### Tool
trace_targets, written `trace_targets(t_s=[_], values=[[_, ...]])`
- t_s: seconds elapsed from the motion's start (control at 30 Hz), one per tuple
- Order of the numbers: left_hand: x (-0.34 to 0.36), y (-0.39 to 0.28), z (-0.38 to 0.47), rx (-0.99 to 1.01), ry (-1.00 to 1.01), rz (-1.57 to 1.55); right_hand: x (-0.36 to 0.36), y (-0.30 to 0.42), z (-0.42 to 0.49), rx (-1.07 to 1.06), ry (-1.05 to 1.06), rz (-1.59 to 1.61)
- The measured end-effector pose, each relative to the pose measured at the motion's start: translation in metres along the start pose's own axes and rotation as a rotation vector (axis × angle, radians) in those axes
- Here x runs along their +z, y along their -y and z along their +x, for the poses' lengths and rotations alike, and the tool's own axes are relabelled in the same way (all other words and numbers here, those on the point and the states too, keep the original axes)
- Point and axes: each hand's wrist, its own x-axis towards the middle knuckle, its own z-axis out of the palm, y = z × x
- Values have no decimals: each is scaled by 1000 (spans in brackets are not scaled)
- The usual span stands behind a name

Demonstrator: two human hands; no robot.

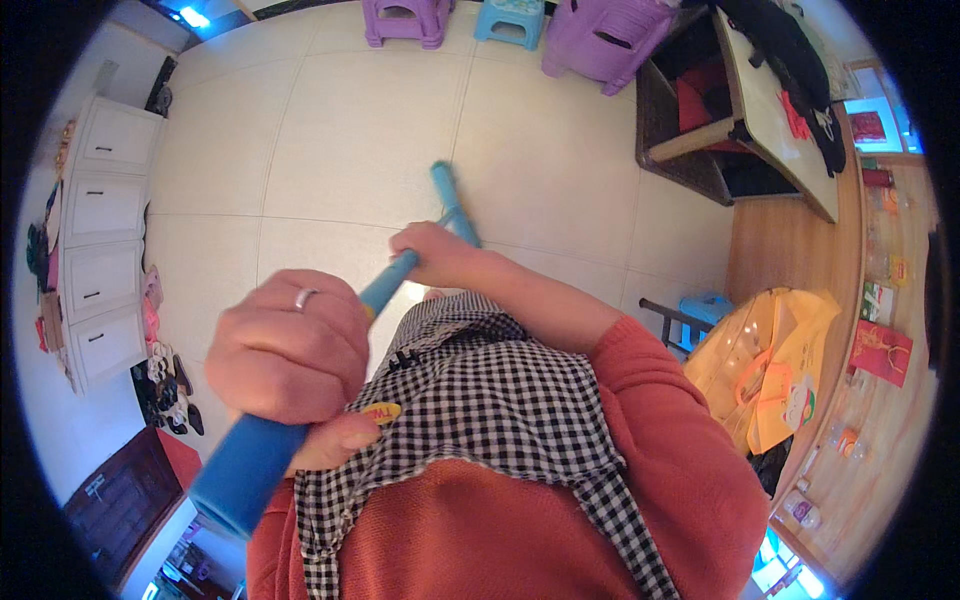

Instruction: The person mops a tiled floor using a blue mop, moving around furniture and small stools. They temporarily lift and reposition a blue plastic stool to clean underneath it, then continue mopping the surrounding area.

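A long-handled floor tool with a blue pole (pixel 251 469) slants away from my chest to the floor. Its narrow teal head (pixel 454 202) is at the far end; whether it is a mop or a broom I cannot tell. Wearing a ring, my left hand (pixel 292 345) is wrapped around the thick upper grip, close to the camera. Lower on the pole, my right hand (pixel 435 251) is closed around it, with the forearm bare below a pushed-up sleeve. A black-and-white checked apron (pixel 495 397) covers my front. My feet are mostly hidden beneath it.
Pale tiles (pixel 360 135) make up the floor. Purple plastic stools (pixel 607 37) and a blue stool (pixel 510 21) line the far side. A table (pixel 787 142) and wooden counter (pixel 832 510) stand right, near a shiny wooden seat (pixel 724 364) with an orange bag (pixel 784 382). White drawers (pixel 105 255) and shoes (pixel 169 386) are left.
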Motion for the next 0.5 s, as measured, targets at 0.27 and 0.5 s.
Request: trace_targets(t_s=[0.27,0.5], values=[[33,90,-72,-499,-100,21,-74,-119,-54,397,-290,-525],[5,75,-113,-597,-326,122,4,-171,7,263,-31,-591]])
